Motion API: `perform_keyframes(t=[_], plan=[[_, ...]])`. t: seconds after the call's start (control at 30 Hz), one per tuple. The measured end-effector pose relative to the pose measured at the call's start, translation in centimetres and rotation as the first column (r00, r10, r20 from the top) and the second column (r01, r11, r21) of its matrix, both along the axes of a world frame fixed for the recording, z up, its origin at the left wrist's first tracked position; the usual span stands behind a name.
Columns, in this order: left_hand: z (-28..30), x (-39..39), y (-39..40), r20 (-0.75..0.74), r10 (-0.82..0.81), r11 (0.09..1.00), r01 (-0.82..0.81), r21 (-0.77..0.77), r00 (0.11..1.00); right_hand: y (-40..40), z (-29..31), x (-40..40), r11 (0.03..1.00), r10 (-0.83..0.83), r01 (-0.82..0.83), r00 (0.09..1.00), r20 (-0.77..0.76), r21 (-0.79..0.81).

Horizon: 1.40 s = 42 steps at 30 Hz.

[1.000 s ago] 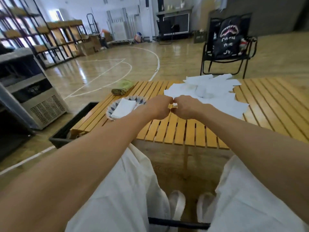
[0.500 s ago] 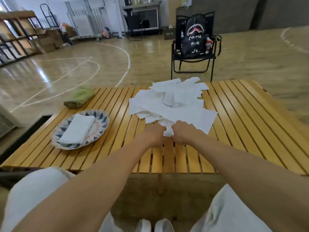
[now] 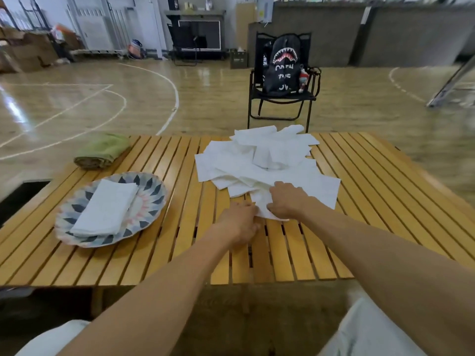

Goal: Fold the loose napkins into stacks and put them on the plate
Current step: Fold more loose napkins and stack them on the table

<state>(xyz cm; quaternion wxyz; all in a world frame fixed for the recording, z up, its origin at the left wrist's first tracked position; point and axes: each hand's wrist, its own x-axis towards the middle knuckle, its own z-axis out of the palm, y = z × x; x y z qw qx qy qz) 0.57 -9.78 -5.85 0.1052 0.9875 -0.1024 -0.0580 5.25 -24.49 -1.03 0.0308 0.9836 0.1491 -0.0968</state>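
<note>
A heap of loose white napkins (image 3: 267,160) lies on the far middle of the slatted wooden table (image 3: 372,201). My right hand (image 3: 289,201) rests on the near edge of the heap and grips a napkin (image 3: 264,205) at its front corner. My left hand (image 3: 241,222) sits just left of it, fingertips pinching the same napkin's edge. A patterned plate (image 3: 151,201) at the left carries a folded stack of napkins (image 3: 106,209).
A rolled green cloth (image 3: 102,150) lies at the table's far left corner. Behind the table stands a black folding chair (image 3: 280,98) with a black backpack (image 3: 281,68) on it. A dark bin (image 3: 23,196) sits on the floor at the left.
The view swung right and centred on the table. Both hands moved forward from the bare slats to the near edge of the napkin heap and took hold of a napkin.
</note>
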Motion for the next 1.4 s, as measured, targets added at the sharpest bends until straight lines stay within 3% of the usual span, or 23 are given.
perform_keyframes(t=[0.27,0.53,0.7,0.9,1.1,1.23,1.33,1.4], plan=[[-0.3,0.9,-0.2,0.034,0.053,0.997,-0.055,0.048,0.998,-1.5,-0.2,0.7,0.989,-0.043,0.016,0.982,0.184,0.146],[-0.8,0.6,0.9,0.086,0.116,0.993,-0.116,-0.006,0.989,-1.9,-1.0,-2.6,0.977,0.113,-0.157,0.956,0.272,0.147],[-0.5,0.6,0.6,0.128,0.293,0.933,-0.254,-0.257,0.947,-1.8,-2.7,-4.3,0.979,0.062,-0.099,0.977,0.206,0.176],[-0.2,1.8,-2.7,0.055,0.461,0.841,-0.417,-0.344,0.886,-2.5,-3.4,-4.2,0.971,-0.06,0.036,0.993,0.097,0.237],[1.9,-0.5,-1.4,-0.089,0.39,0.721,-0.364,-0.589,0.916,-3.1,-3.6,-3.6,0.959,-0.103,0.07,0.989,0.108,0.273],[3.6,-4.3,3.4,-0.195,0.291,0.759,-0.35,-0.549,0.937,-3.0,-3.6,-3.5,0.953,-0.129,0.099,0.988,0.086,0.285],[3.9,-6.2,6.5,-0.24,0.257,0.86,-0.335,-0.385,0.936,-2.5,-3.4,-4.0,0.944,-0.115,0.072,0.987,0.113,0.323],[3.5,-6.6,7.8,-0.211,0.294,0.879,-0.35,-0.323,0.932,-1.9,-3.2,-4.6,0.932,-0.062,-0.011,0.98,0.188,0.362]])
